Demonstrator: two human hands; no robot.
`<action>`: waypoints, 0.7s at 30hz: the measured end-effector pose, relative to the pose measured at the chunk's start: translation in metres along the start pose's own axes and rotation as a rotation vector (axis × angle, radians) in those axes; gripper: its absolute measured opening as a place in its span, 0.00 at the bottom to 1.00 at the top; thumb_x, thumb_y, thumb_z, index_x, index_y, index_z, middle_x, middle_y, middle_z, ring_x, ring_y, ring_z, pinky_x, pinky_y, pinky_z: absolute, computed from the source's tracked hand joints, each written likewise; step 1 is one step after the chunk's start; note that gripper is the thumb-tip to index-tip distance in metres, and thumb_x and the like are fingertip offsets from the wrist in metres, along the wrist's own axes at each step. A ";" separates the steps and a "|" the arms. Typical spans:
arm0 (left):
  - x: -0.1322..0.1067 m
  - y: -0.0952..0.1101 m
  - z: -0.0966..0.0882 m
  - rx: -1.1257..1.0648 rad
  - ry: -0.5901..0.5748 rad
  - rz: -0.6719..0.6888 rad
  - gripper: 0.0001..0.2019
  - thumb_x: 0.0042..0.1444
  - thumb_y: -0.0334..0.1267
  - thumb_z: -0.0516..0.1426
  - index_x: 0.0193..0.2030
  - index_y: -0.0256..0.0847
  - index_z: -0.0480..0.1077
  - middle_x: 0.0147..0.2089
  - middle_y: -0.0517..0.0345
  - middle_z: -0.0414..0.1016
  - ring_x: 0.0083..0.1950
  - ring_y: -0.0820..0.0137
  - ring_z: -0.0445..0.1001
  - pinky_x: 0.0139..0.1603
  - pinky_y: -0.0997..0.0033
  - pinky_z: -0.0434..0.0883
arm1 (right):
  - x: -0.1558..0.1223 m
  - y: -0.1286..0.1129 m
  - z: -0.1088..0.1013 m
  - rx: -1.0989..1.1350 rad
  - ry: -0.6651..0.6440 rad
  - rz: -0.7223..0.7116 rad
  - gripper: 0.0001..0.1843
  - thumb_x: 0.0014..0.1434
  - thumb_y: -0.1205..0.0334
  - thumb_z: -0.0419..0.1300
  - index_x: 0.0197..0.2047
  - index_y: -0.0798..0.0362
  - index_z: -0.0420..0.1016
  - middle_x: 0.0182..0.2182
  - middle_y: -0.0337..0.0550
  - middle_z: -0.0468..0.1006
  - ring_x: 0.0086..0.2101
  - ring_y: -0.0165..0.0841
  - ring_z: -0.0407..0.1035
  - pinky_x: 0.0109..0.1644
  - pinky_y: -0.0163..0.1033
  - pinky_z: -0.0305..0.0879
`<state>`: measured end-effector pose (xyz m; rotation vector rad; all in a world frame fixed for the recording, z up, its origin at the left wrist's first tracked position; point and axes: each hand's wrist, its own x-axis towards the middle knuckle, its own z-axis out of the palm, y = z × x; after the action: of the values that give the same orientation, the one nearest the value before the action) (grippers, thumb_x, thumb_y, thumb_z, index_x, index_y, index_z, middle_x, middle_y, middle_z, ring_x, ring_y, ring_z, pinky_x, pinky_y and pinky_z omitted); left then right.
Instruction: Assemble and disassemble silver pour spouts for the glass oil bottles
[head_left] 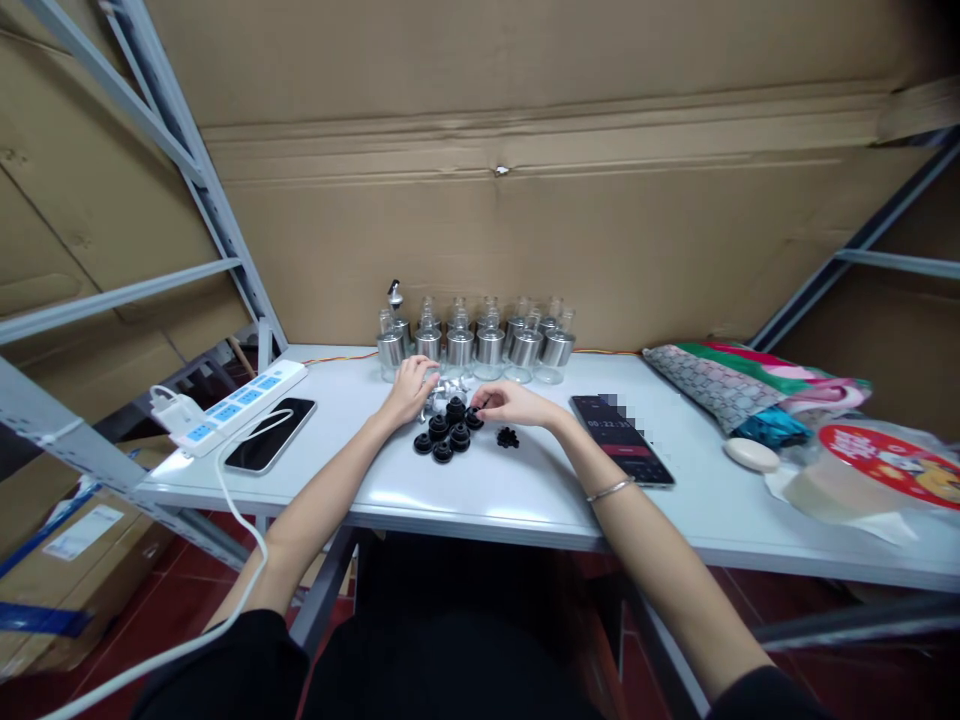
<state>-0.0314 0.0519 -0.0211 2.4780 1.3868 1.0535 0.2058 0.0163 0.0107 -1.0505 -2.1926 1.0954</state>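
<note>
My right hand [511, 404] has its fingertips pinched at a round black cap-like piece [474, 417] at the right edge of a cluster of several similar black ringed pieces [439, 428]. Just left and behind, my left hand [410, 390] rests with fingers apart beside a pile of shiny silver parts [448, 392], partly covering them; nothing shows in its grasp. A small heap of tiny black parts [508, 437] lies below my right hand. Behind both hands stand rows of glass bottles with silver bands [490, 346]. One back-row bottle carries a silver and black spout [394, 293].
On the left lie a white power strip [247, 405] with a cable and a dark phone [271, 436]. To the right are a phone showing a timer [622, 440], a patterned bag [750, 385], a whitish oval object [751, 455] and a red-lidded tub [892, 465]. Cardboard [525, 240] walls the back.
</note>
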 end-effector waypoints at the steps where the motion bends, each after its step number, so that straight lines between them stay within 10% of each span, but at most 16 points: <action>1: 0.000 0.001 -0.001 0.016 0.000 -0.011 0.15 0.65 0.43 0.44 0.53 0.41 0.65 0.54 0.51 0.62 0.59 0.64 0.59 0.63 0.60 0.56 | 0.001 0.001 0.001 0.003 0.004 0.000 0.13 0.46 0.60 0.62 0.36 0.57 0.73 0.28 0.41 0.76 0.29 0.31 0.69 0.35 0.36 0.65; 16: 0.036 -0.025 -0.032 -0.144 0.544 -0.273 0.15 0.61 0.40 0.49 0.54 0.40 0.56 0.56 0.46 0.61 0.60 0.65 0.62 0.63 0.65 0.59 | -0.001 -0.002 0.002 -0.022 -0.022 0.017 0.11 0.50 0.59 0.61 0.35 0.56 0.74 0.24 0.39 0.77 0.26 0.31 0.71 0.33 0.36 0.65; 21: 0.089 -0.043 -0.057 0.045 0.432 -0.421 0.18 0.57 0.39 0.53 0.54 0.42 0.55 0.56 0.46 0.63 0.60 0.64 0.63 0.61 0.62 0.61 | 0.000 -0.005 0.001 -0.022 0.102 -0.018 0.12 0.51 0.55 0.60 0.35 0.56 0.74 0.26 0.40 0.76 0.29 0.31 0.70 0.36 0.37 0.65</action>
<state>-0.0670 0.1339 0.0500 1.9110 1.9511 1.5097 0.2031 0.0138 0.0139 -1.0705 -2.1333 0.9900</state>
